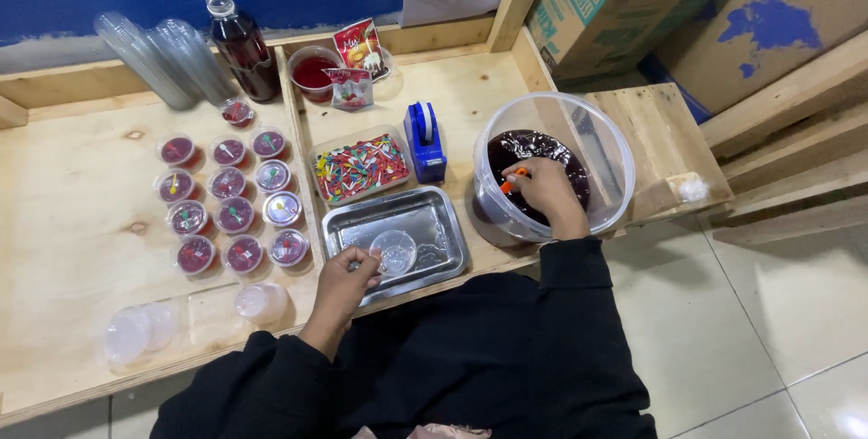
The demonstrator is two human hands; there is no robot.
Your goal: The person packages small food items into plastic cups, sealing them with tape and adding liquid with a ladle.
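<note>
A small clear cup (394, 251) is held at its rim by the left hand (346, 276), whose grip is closed on it; the cup is kept inside a shallow metal tray (443, 222) at the near edge of the wooden desk (81, 240). The right hand (545, 188) is lowered into a large clear tub (604, 141) to the right of the tray, and an orange spoon (514, 178) is pinched in its closed grip just above the dark red jelly (524, 145) that fills the tub's bottom.

Just beyond the tray a clear box of coloured spoons (362, 168) is set, with a blue tape dispenser (425, 141) beside it on the right. To the left of the tray, filled and lidded small cups (231, 195) are ranged in rows. Loose lids (136, 330) and an empty cup lying on its side (262, 302) are found nearer, at the left. At the far side a bottle of dark red liquid (242, 46) and stacked clear lids (163, 59) are seen.
</note>
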